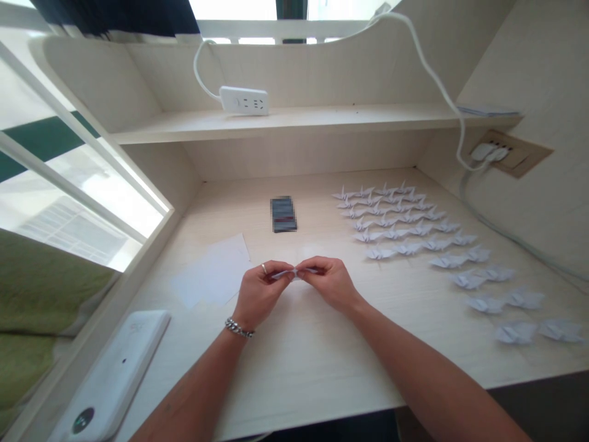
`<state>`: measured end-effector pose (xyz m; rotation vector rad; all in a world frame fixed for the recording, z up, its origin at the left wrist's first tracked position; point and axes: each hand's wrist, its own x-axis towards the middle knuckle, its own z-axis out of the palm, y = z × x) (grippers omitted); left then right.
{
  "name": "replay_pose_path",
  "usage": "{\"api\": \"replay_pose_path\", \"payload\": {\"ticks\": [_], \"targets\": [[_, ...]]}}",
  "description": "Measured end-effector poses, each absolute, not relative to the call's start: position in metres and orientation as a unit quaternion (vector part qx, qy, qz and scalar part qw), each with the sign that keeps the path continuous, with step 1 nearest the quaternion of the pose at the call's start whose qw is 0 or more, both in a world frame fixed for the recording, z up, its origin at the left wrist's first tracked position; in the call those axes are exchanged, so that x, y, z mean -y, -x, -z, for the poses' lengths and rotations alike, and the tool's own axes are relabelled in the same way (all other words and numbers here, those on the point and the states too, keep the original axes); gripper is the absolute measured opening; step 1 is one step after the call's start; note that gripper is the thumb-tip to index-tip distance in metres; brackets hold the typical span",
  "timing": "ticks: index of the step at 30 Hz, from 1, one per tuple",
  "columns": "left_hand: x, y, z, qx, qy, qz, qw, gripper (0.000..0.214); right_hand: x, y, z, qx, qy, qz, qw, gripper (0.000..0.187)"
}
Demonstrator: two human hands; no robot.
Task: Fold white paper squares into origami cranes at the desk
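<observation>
Between my two hands, just above the desk, is a small folded white paper crane (295, 272), mostly hidden by fingers. My left hand (263, 287), with a ring and a chain bracelet, pinches its left side. The right side is pinched by my right hand (329, 281), fingertips close to those of the left. Flat sheets of white paper (209, 276) lie on the desk to the left of my left hand. Rows of finished white paper cranes (405, 224) stand to the right, beyond my right hand.
A dark phone-like object (283, 215), blurred, lies beyond my hands. At the front left is a long white device (115, 374) with a round dark dial. A power strip (243, 100) rests on the shelf (313, 121); a white cable (432, 73) runs to the wall socket (515, 153).
</observation>
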<state>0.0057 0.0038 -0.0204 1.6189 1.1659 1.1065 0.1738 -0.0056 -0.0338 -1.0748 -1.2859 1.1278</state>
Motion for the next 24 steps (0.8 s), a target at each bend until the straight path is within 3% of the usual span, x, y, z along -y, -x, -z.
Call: {"api": "replay_pose_path", "payload": {"ticks": [15,24], "targets": [[-0.0054,-0.0020,0.0169,-0.487,-0.673,-0.368,0.417,0.015,0.0016,-0.1750,0.0369,0.576,0.459,-0.514,0.440,0.015],[-0.0087,-0.0022,0.0174,-0.484,-0.669,-0.354,0.440,0.016,0.0045,-0.1712,0.0314,0.574,0.475,-0.492,0.450,0.014]]}}
